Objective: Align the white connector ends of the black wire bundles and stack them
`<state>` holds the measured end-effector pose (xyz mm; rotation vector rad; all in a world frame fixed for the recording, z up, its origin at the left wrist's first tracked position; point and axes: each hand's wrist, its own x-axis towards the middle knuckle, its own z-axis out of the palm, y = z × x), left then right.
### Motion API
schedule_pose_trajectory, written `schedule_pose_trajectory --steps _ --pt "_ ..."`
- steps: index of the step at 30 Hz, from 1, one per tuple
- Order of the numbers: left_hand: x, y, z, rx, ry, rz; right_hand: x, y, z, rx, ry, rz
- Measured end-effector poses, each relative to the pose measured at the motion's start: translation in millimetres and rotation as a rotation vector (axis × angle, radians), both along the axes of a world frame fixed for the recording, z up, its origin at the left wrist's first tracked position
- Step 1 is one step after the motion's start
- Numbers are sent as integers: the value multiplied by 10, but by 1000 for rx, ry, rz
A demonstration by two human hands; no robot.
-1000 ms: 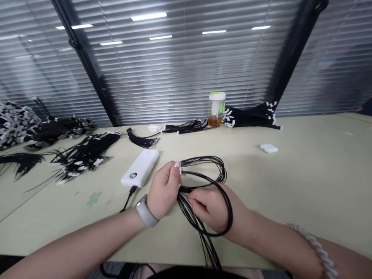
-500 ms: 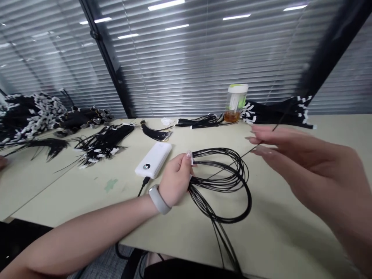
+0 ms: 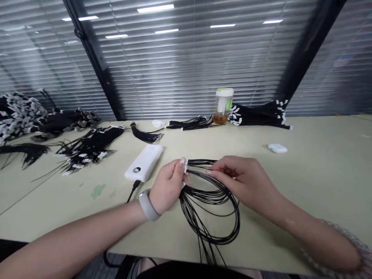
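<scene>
Blind (image 3: 186, 66), grey-slatted, hung behind the table. Table (image 3: 319, 182), pale-topped, set across the foreground. Looped black cables (image 3: 236, 219), one bundle, held between the two hands near the table's front edge, thin loose ends trailed toward that edge; whether the loops are rested on the tabletop cannot be told. Left hand (image 3: 167, 186), clamped on the white-tipped ends of the bundle (a grey band (image 3: 148, 206) is worn at the wrist). Right hand (image 3: 247, 180), held apart from the left, thumb and finger pinched on the upper strands. Power bank (image 3: 145, 161), white, laid beyond the left wrist, a black lead (image 3: 133, 188) plugged in. Jar (image 3: 223, 104), white-lidded, part-filled with amber liquid, stood near the blind. Case (image 3: 277, 148), small and white, laid at right.
</scene>
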<state>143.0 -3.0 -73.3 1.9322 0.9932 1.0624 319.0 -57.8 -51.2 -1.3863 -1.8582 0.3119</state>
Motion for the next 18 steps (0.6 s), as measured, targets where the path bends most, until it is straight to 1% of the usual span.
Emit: schedule_pose_trajectory --steps 2,5,9,14,18 --pt "3 -2 6 -20 -8 2 3 -22 35 10 -14 -5" --pt "6 1 10 -43 -14 9 30 -34 77 -14 -29 26" --pt "7 4 3 -60 -23 6 54 -15 78 -27 -51 61" --pt "8 -8 -1 -52 -30 -24 39 -8 47 45 -87 43" --pt "10 -13 6 -58 -23 -20 35 -18 45 155 -131 47"
